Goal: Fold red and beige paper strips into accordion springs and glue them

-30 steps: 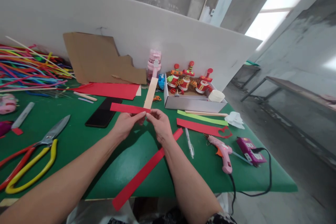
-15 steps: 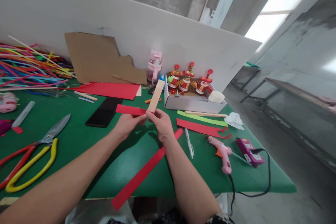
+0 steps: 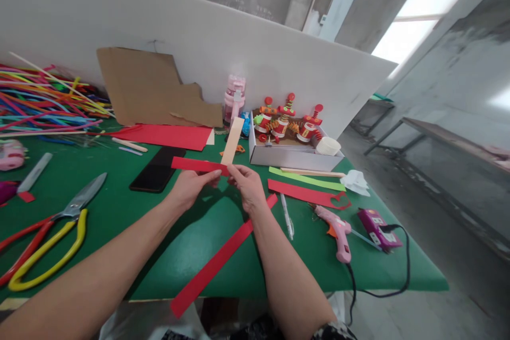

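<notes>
My left hand (image 3: 191,187) pinches a short red paper strip (image 3: 190,164) from below, fingers closed near its middle. With thumb and fingers my right hand (image 3: 247,185) grips the strip's right end, where a beige strip (image 3: 232,142) crosses it and points up and away. Whether the two strips are stuck together I cannot tell. A longer red paper strip (image 3: 217,263) lies slantwise under my right forearm, its near end hanging over the table edge. A white pen (image 3: 287,217) rests to the right of my right hand.
Big scissors (image 3: 75,212) and a black phone (image 3: 157,170) lie left. On the right are a pink glue gun (image 3: 338,231) with a cord, a purple box (image 3: 378,229), and a white box (image 3: 295,158) of red figures. Cardboard (image 3: 147,87) leans behind.
The beige strip has shifted slightly left and down in my right hand. The red strip has moved a little left, and more of its right end shows. Both hands keep their grip.
</notes>
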Action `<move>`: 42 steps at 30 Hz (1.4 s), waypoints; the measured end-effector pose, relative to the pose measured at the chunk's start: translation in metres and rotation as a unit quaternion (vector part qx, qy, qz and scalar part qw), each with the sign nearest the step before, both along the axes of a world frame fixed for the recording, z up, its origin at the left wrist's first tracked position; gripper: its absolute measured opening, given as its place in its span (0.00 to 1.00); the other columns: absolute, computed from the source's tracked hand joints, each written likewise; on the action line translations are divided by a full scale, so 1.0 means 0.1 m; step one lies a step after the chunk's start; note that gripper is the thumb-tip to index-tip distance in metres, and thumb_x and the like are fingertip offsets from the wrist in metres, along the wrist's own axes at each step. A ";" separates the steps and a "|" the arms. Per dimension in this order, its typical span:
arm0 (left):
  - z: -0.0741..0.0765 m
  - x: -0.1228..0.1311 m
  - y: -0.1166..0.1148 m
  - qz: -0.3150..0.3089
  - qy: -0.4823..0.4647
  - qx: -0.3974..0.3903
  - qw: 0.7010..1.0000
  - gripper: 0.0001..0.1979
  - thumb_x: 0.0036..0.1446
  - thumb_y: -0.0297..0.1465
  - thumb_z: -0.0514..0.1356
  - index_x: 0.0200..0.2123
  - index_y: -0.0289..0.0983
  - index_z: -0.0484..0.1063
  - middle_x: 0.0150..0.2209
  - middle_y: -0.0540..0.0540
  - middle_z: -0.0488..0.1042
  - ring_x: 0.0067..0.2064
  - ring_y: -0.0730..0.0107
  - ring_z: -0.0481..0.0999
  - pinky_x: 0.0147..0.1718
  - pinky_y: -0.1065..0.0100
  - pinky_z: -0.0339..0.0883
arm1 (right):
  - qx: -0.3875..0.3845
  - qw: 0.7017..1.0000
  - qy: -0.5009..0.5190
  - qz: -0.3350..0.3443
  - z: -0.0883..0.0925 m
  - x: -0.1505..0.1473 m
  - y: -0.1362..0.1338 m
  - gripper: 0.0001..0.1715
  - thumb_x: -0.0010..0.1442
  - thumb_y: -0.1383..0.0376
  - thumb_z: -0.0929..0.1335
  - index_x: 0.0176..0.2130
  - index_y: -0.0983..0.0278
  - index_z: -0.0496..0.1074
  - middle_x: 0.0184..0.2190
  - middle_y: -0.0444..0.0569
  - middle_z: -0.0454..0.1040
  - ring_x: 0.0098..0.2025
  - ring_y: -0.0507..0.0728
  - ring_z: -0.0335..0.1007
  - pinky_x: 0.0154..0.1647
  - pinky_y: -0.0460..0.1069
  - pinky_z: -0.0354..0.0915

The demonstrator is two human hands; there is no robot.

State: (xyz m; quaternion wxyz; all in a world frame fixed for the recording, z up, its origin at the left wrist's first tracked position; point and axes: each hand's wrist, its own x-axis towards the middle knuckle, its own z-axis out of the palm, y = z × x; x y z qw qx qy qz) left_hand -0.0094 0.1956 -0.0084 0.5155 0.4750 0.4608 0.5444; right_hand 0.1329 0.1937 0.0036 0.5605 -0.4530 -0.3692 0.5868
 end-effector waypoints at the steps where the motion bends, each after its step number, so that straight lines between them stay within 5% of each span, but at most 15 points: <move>1: 0.00 0.00 -0.01 -0.005 -0.001 0.000 1.000 0.19 0.39 0.44 0.72 0.26 0.35 0.77 0.23 0.47 0.74 0.26 0.67 0.71 0.28 0.65 0.68 | 0.007 1.000 -0.007 -0.002 0.00 0.00 0.00 0.15 0.42 0.55 0.76 0.25 0.63 0.77 0.21 0.40 0.71 0.24 0.48 0.62 0.31 0.47 0.61; 6: 0.05 0.02 -0.02 -0.017 -0.002 -0.002 1.000 0.17 0.38 0.43 0.72 0.23 0.35 0.76 0.22 0.47 0.74 0.26 0.66 0.71 0.27 0.65 0.68 | 0.031 0.999 -0.017 -0.029 -0.04 -0.02 0.01 0.14 0.40 0.56 0.77 0.23 0.62 0.76 0.21 0.41 0.71 0.26 0.51 0.63 0.33 0.48 0.61; 11: 0.07 0.02 -0.01 0.017 -0.063 -0.046 0.997 0.19 0.33 0.42 0.74 0.24 0.33 0.77 0.23 0.46 0.76 0.24 0.68 0.71 0.26 0.65 0.67 | 0.005 1.000 0.014 0.016 -0.01 -0.05 -0.02 0.19 0.46 0.49 0.74 0.25 0.62 0.75 0.21 0.41 0.71 0.24 0.50 0.61 0.30 0.47 0.60; 14: 0.07 0.03 -0.01 0.009 -0.088 -0.055 0.995 0.19 0.34 0.41 0.75 0.27 0.33 0.78 0.24 0.45 0.77 0.25 0.67 0.73 0.26 0.64 0.67 | 0.025 0.999 -0.020 0.021 -0.01 -0.08 -0.05 0.15 0.43 0.54 0.76 0.26 0.62 0.76 0.24 0.42 0.73 0.26 0.50 0.63 0.33 0.47 0.62; 19: 0.14 -0.07 0.05 -0.039 -0.094 -0.064 0.993 0.20 0.37 0.41 0.74 0.29 0.33 0.79 0.29 0.42 0.80 0.31 0.63 0.77 0.33 0.61 0.72 | 0.053 0.995 -0.056 -0.062 -0.04 0.05 0.05 0.12 0.43 0.58 0.74 0.26 0.63 0.74 0.24 0.42 0.73 0.29 0.52 0.64 0.35 0.49 0.63; 22: 0.25 -0.30 0.15 0.005 -0.105 -0.012 0.994 0.19 0.41 0.43 0.71 0.32 0.36 0.79 0.29 0.46 0.79 0.31 0.66 0.76 0.34 0.65 0.71 | 0.075 0.986 -0.089 -0.121 -0.01 0.23 0.15 0.11 0.46 0.58 0.72 0.27 0.61 0.71 0.23 0.40 0.70 0.28 0.52 0.63 0.35 0.48 0.62; 25: 0.34 -0.53 0.20 0.017 -0.042 0.036 0.998 0.17 0.48 0.45 0.67 0.31 0.37 0.79 0.31 0.45 0.79 0.33 0.67 0.75 0.34 0.67 0.69 | 0.101 0.986 -0.130 -0.012 0.04 0.33 0.15 0.07 0.50 0.59 0.68 0.27 0.61 0.69 0.22 0.39 0.67 0.27 0.52 0.62 0.34 0.48 0.61; 28: 0.38 -0.58 0.13 -0.089 0.036 0.010 0.995 0.20 0.50 0.48 0.66 0.29 0.35 0.80 0.30 0.41 0.79 0.32 0.64 0.75 0.33 0.65 0.69 | 0.121 0.969 -0.184 0.109 0.09 0.31 0.09 0.06 0.53 0.61 0.65 0.27 0.60 0.67 0.21 0.38 0.65 0.27 0.52 0.62 0.33 0.48 0.60; 32: 0.37 -0.34 -0.01 -0.197 0.069 -0.042 0.977 0.19 0.41 0.42 0.72 0.36 0.37 0.81 0.30 0.43 0.79 0.29 0.63 0.75 0.27 0.67 0.69 | 0.180 0.933 -0.297 0.096 0.13 0.20 0.01 0.07 0.57 0.64 0.63 0.26 0.60 0.65 0.23 0.39 0.65 0.28 0.53 0.61 0.32 0.48 0.58; 38: 0.27 -0.05 -0.07 -0.111 -0.009 -0.049 0.993 0.20 0.32 0.41 0.75 0.29 0.36 0.81 0.30 0.42 0.82 0.35 0.56 0.79 0.34 0.62 0.72 | 0.259 0.882 -0.389 0.055 0.18 0.12 -0.06 0.07 0.56 0.68 0.63 0.27 0.60 0.66 0.29 0.44 0.67 0.33 0.55 0.63 0.39 0.50 0.60; 42: 0.29 -0.11 -0.05 -0.078 0.008 -0.022 0.997 0.21 0.32 0.42 0.75 0.30 0.35 0.81 0.30 0.42 0.82 0.34 0.55 0.79 0.35 0.59 0.72 | 0.230 0.935 -0.267 0.046 0.15 0.07 -0.05 0.08 0.59 0.63 0.65 0.28 0.60 0.69 0.27 0.44 0.68 0.32 0.54 0.64 0.37 0.49 0.63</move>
